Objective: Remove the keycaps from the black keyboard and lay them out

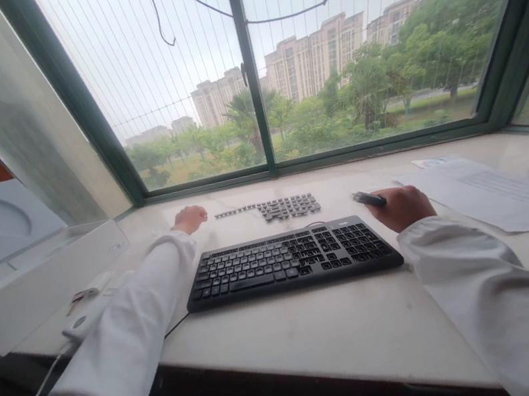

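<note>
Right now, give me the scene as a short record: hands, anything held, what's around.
left hand: on the counter, fingers curled, just left of the loose keycaps; grip unclear
right hand: closed on a dark tool
keyboard: black, flat, between the hands
papers: right of the right hand
white box: far left

Matt black plastic on the keyboard, and the loose keycaps behind it show the same dull plastic. The table looks like pale stone, smooth with a soft sheen. White cloth sleeves, matt paper sheets, and a glossy dark tool in the right hand.
</note>
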Motion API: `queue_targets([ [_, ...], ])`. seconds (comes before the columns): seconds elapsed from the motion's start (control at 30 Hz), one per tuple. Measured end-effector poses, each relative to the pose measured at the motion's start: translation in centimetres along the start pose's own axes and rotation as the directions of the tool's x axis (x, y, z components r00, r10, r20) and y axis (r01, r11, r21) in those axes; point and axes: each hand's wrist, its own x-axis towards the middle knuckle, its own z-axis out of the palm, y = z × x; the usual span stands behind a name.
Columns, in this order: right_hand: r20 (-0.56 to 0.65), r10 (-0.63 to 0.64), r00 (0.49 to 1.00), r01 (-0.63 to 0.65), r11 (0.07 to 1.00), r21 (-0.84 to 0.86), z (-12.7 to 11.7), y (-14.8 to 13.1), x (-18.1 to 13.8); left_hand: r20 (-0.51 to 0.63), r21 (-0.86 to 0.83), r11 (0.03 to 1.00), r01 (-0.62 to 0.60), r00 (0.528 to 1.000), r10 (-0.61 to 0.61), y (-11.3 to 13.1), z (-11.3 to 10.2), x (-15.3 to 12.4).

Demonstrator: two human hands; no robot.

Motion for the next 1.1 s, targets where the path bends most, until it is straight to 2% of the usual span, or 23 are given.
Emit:
queue_targets([
  [0.2, 0.003, -0.051, 0.999, 0.051, 0.999, -0.019, 0.0, -0.4, 0.0, 0.072, -0.009, 0.998, 0.064, 0.995, -0.063, -0.1, 0.8, 2.2],
  [0.47, 0.034, -0.083, 0.996, 0.084, 0.996, -0.016, 0.4, -0.8, 0.0, 0.118, 0.019, 0.999, 0.036, 0.992, -0.038, -0.3, 2.2, 4.4],
  [0.67, 0.056, -0.093, 0.994, 0.093, 0.996, 0.000, 0.8, -0.9, 0.0, 0.142, 0.003, 1.000, 0.016, 0.990, -0.017, -0.2, 2.7, 4.6],
  [1.1, 0.051, -0.103, 0.993, 0.103, 0.995, -0.010, 0.0, -1.2, 0.0, 0.129, -0.006, 1.000, -0.001, 0.992, 0.002, -1.4, 4.0, 5.7],
])
